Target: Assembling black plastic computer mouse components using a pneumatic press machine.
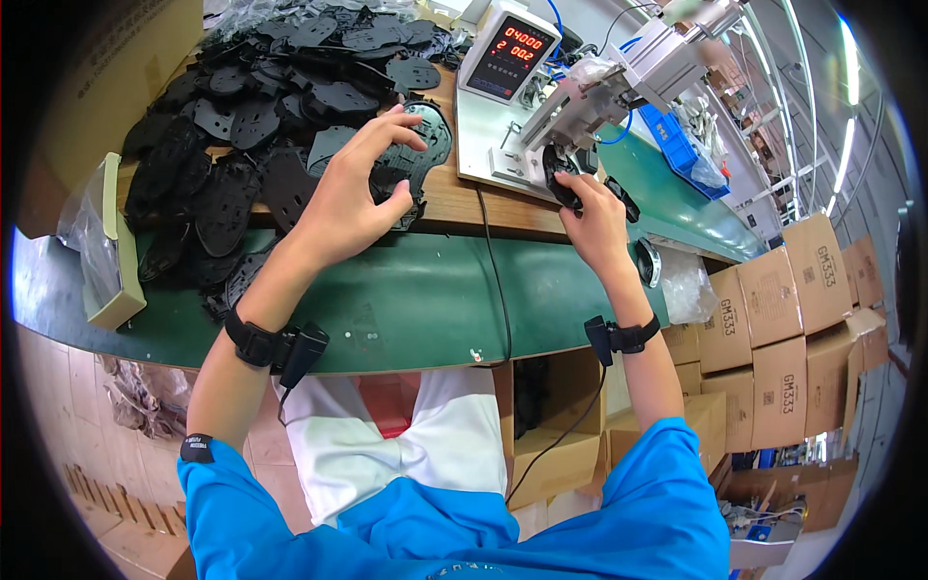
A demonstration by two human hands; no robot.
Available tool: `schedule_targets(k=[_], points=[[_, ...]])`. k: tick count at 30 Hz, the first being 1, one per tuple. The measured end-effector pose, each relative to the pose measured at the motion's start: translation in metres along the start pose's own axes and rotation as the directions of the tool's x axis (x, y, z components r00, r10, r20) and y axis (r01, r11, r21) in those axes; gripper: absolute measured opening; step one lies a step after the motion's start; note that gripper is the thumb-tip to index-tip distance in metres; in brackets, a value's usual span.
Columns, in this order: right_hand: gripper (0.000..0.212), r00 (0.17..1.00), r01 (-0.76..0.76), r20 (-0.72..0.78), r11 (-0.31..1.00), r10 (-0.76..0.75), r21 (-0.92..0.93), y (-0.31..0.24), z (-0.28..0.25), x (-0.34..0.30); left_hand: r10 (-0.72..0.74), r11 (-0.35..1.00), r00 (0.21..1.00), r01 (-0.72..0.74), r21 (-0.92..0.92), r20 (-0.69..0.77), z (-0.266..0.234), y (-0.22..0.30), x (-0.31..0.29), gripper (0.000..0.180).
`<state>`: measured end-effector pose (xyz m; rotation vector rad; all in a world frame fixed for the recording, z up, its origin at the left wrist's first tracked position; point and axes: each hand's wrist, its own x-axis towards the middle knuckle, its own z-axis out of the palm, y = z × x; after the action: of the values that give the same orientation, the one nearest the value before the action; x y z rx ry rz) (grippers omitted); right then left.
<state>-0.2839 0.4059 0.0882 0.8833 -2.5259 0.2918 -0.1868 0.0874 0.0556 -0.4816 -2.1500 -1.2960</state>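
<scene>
My left hand [353, 188] is spread, thumb and fingers apart, over a rounded black moulded plastic shell [437, 145] at the wooden board's edge. The fingertips overlap the shell's outline; whether they touch it I cannot tell. My right hand [597, 220] has thumb and fingers closed on a small black plastic part [559, 172] under the head of a bench machine [565, 116]. The fingers hide some of that part. More dark pieces [622, 198] lie just right of this hand. Left of my left hand spreads a big heap of similar flat black shells [251, 116].
A white control box [507, 53] with a red lit display stands behind the machine. A black cable [495, 271] hangs across the green table [416, 309]. A yellowish tray [121, 261] is at left, a blue bin [681, 155] far right. Cartons [773, 309] are stacked at right.
</scene>
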Motion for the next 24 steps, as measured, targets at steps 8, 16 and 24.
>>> schedule_targets(k=[8,16,24], points=[[0.04,1.0,-0.029,0.013,0.999,0.028,0.021,0.0019,0.0024,-0.0025,0.008,1.0,1.0,-0.008,-0.025,0.018,0.0018,0.0,-0.0003,0.031],[0.04,1.0,-0.005,-0.016,1.0,0.005,0.026,0.0019,0.0034,-0.0024,0.01,0.999,0.999,-0.008,-0.033,0.035,0.0027,-0.0017,-0.001,0.032],[0.04,0.999,-0.032,-0.01,0.998,0.033,0.045,0.0022,0.0043,-0.0033,0.005,1.0,0.999,-0.004,-0.018,0.05,0.0027,-0.0024,-0.0012,0.032]])
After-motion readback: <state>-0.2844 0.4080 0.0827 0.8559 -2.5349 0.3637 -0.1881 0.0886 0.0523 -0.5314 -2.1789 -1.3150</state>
